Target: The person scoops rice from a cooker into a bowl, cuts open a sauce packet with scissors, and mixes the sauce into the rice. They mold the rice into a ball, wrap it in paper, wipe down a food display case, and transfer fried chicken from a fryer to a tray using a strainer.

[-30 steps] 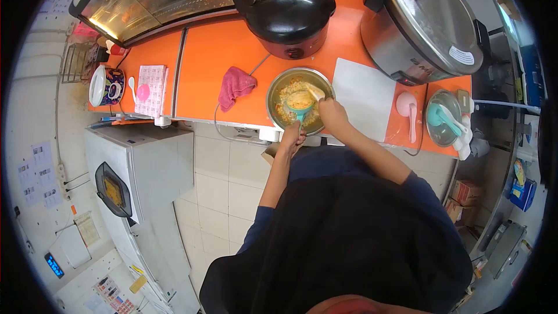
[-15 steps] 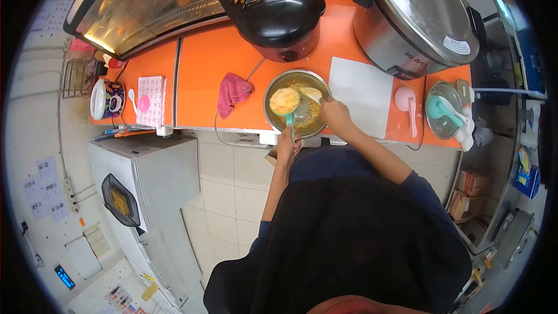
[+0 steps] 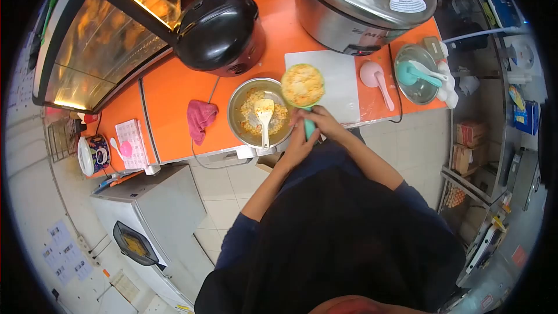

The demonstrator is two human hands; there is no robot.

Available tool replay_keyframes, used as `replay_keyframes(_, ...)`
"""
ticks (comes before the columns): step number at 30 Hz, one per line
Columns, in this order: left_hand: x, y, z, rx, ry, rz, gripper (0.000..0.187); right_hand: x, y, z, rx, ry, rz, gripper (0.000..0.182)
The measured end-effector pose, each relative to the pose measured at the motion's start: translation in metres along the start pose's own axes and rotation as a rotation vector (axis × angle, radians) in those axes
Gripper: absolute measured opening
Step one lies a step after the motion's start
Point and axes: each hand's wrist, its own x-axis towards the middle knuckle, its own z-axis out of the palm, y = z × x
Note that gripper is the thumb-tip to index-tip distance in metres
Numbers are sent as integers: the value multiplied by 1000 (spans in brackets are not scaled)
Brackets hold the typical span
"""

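A green ladle (image 3: pixel 310 128) filled with rice (image 3: pixel 303 85) is raised beside the metal bowl, over the edge of the white paper (image 3: pixel 337 81). My left hand (image 3: pixel 299 145) is wrapped round the ladle's handle. Close against it, my right hand (image 3: pixel 323 122) has its fingers closed at the upper part of the same handle. In the metal bowl (image 3: pixel 234 117), a white rice paddle (image 3: pixel 264 117) rests among leftover rice grains, its handle over the near rim.
Behind the bowl stands a black-lidded rice cooker (image 3: pixel 215 32); a large steel cooker (image 3: pixel 360 11) is right of it. A pink towel (image 3: pixel 201 121) lies left of the bowl. At the right are a pink ladle (image 3: pixel 375 81) and a glass bowl (image 3: pixel 421 91) holding utensils.
The filled ladle has moved right, out of the bowl. My right hand has let go of the paddle, now lying in the bowl, and joined my left at the ladle. The view has turned.
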Motion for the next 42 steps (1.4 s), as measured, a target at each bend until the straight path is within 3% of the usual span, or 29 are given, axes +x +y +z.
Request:
replay_keyframes(1, 4, -9, 4, 305, -90, 255, 51, 0, 12, -21, -17, 71, -53, 34)
replay_keyframes(2, 1, -20, 10, -9, -367, -254, 51, 1, 28, -49, -35, 137, -107, 33)
replay_keyframes(3, 6, -43, 17, -4, -367, -258, 51, 1, 38, -74, -65, 260, -62, 30)
replay_keyframes(5, 13, -92, 24, 403, -557, -67, 37, 0, 58, -116, -92, 384, -22, 24)
replay_keyframes(6, 17, -101, 20, 419, -562, -59, 37, 0, 58, -121, -239, 462, -10, 28)
replay_keyframes(8, 23, -112, 21, 516, -306, 272, 27, 7, 63, -131, -388, 549, -4, 32)
replay_keyframes(10, 27, -115, 19, 588, -261, 263, 30, 19, 79, -139, -830, 746, -389, 41)
replay_keyframes(11, 25, -116, 15, 663, -217, 249, 34, 15, 72, -130, -828, 745, -382, 41)
replay_keyframes(13, 24, -111, 7, 676, -186, 224, 36, 8, 40, -99, -1351, 900, -457, 49)
replay_keyframes(16, 25, -117, -1, 741, -205, 265, 39, 18, 67, -104, -1568, 849, -375, 49)
replay_keyframes(20, 23, -132, 3, 811, -248, 308, 42, 19, 60, -98, -1616, 802, -442, 51)
replay_keyframes(22, 19, -132, 3, 852, -239, 311, 41, 16, 54, -97, -1355, 846, -535, 49)
replay_keyframes(26, 18, -133, 0, 766, -192, 243, 44, 18, 15, -87, -1343, 905, -481, 48)
replay_keyframes(29, 29, -120, 2, 739, -89, 138, 56, 46, -9, -89, -1420, 770, -453, 43)
replay_keyframes(31, 34, -124, 4, 723, -63, 128, 66, 64, -17, -92, -1662, 521, -373, 43)
replay_keyframes(34, 38, -122, 3, 715, -30, 99, 79, 63, -24, -89, -1851, 361, -347, 43)
replay_keyframes(42, 42, -126, 3, 710, -37, 25, 90, 21, -2, -125, -1814, 344, -549, 50)
